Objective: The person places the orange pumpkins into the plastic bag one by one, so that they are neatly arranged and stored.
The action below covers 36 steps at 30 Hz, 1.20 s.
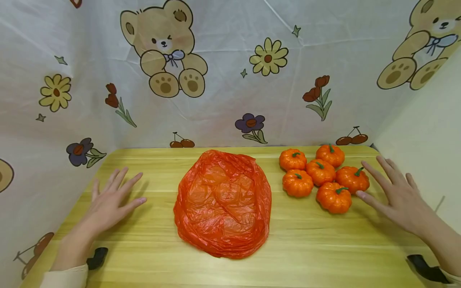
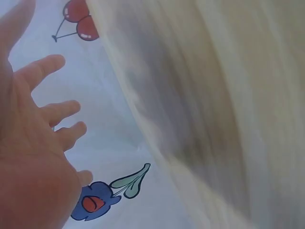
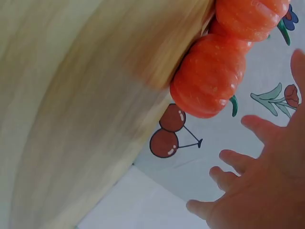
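In the head view a red plastic bag (image 1: 223,200) lies spread in a rounded, crinkled shape on the middle of the wooden table. Several small orange pumpkins (image 1: 319,173) with green stems sit grouped to its right. My left hand (image 1: 109,202), fingers spread and holding nothing, hovers over the table's left side, apart from the bag. On the other side my right hand (image 1: 397,196) is spread as well, its fingertips close to the rightmost pumpkin (image 1: 353,179). The right wrist view shows those spread fingers beside a pumpkin (image 3: 209,76), with nothing in the palm.
The pale wooden table (image 1: 144,256) ends at a white cloth (image 1: 223,108) printed with bears, flowers and cherries, which hangs behind it and along the left. A plain pale surface (image 1: 428,148) borders the right side. Dark straps (image 1: 97,258) show near both wrists.
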Available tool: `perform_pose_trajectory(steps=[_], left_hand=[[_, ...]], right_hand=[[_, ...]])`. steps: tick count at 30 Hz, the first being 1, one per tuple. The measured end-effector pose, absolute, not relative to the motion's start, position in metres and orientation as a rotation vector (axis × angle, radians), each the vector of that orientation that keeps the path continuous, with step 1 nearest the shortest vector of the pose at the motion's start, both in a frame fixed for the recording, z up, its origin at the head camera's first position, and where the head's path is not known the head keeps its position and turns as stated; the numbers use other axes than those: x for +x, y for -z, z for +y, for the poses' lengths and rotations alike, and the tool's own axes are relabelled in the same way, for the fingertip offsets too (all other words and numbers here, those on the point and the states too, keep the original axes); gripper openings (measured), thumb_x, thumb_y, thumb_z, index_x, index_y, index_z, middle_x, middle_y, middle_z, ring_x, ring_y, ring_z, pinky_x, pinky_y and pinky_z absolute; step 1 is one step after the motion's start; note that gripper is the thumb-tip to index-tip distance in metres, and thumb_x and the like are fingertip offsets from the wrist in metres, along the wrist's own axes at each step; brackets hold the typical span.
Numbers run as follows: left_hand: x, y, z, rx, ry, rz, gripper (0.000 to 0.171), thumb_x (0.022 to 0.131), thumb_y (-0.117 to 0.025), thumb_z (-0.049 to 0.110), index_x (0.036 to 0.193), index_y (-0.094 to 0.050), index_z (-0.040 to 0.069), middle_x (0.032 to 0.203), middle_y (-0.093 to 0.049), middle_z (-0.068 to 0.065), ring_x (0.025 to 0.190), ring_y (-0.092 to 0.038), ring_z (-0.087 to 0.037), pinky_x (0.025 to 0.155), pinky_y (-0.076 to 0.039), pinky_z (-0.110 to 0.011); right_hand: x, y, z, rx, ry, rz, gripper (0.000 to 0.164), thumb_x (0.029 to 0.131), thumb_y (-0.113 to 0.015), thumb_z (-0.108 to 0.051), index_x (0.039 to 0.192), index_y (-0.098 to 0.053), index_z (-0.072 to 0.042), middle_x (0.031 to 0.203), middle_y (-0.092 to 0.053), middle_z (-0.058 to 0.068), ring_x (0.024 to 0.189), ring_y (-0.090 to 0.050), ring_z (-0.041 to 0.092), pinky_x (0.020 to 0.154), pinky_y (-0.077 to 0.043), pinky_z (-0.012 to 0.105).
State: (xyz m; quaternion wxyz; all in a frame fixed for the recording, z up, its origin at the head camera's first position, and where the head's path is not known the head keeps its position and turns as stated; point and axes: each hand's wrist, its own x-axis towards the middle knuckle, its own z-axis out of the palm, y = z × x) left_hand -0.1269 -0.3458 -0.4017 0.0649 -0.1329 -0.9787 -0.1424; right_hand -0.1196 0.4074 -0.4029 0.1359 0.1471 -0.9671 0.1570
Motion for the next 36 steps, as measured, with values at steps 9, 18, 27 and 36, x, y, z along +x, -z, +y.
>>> perform_pose_trajectory(steps=[9, 18, 27, 36], left_hand=[[-0.128, 0.400, -0.350, -0.423, 0.770, -2.956, 0.073, 0.103, -0.067, 0.039, 0.165, -0.036, 0.018, 0.174, -0.012, -0.026, 0.160, 0.000, -0.051, 0.117, 0.016, -0.077], [-0.129, 0.400, -0.354, -0.404, 1.083, -2.939, 0.060, 0.108, -0.060, 0.030, 0.163, -0.040, 0.015, 0.167, -0.028, -0.027, 0.150, -0.025, -0.059, 0.107, -0.023, -0.085], [-0.129, 0.408, -0.363, -0.340, 1.354, -2.850, 0.049, 0.114, -0.048, 0.029, 0.159, -0.046, 0.011, 0.153, -0.054, -0.020, 0.128, -0.051, 0.011, 0.096, -0.038, -0.003], [-0.134, 0.423, -0.365, -0.318, 1.671, -2.627, 0.046, 0.113, -0.051, 0.020, 0.150, -0.050, -0.007, 0.139, -0.068, -0.006, 0.123, -0.066, -0.005, 0.101, -0.045, -0.009]], right_hand=[[-0.120, 0.403, 0.406, 0.377, -0.736, -2.774, 0.081, 0.100, -0.071, -0.024, 0.168, -0.027, -0.028, 0.175, -0.016, 0.018, 0.149, -0.024, 0.064, 0.108, -0.016, 0.087], [-0.119, 0.405, 0.406, 0.306, -0.798, -2.784, 0.082, 0.099, -0.073, -0.024, 0.168, -0.029, -0.027, 0.165, -0.034, 0.029, 0.142, -0.033, 0.065, 0.115, -0.023, 0.079], [-0.122, 0.409, 0.407, 0.323, -0.858, -2.748, 0.087, 0.095, -0.080, -0.022, 0.167, -0.031, -0.017, 0.156, -0.047, 0.030, 0.118, -0.030, -0.033, 0.091, -0.023, -0.009], [-0.124, 0.407, 0.404, 0.273, -0.920, -2.808, 0.085, 0.098, -0.078, -0.026, 0.166, -0.029, -0.008, 0.149, -0.051, 0.035, 0.123, -0.042, -0.022, 0.086, -0.031, -0.008]])
